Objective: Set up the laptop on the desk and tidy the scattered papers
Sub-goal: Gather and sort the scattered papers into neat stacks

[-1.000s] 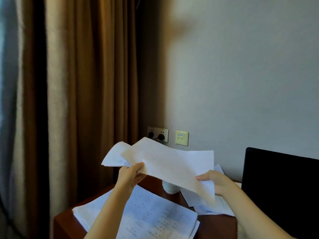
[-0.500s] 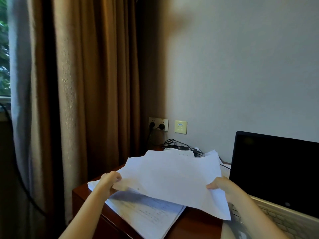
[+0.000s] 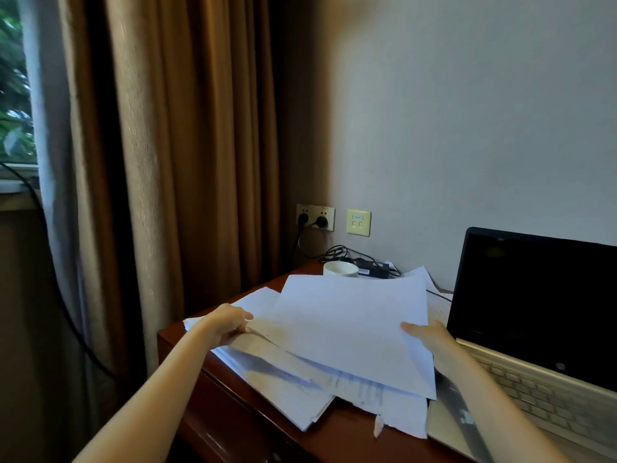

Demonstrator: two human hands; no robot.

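Desk [image 3: 347,432] is crammed into the corner, so the laptop [image 3: 534,305] sits open on the right, screen dark, which leaves the left for paper. A messy pile [image 3: 287,392] lies there. Sheets [image 3: 350,329] are held just above it, one hand per side so they don't flop. Left hand [image 3: 223,325] has its fingers curled round the left edge, and right hand [image 3: 430,339] pinches the right edge, thumb on top. I'd guess they land on the pile next. Mug [image 3: 340,269] sits at the back, out of the way.
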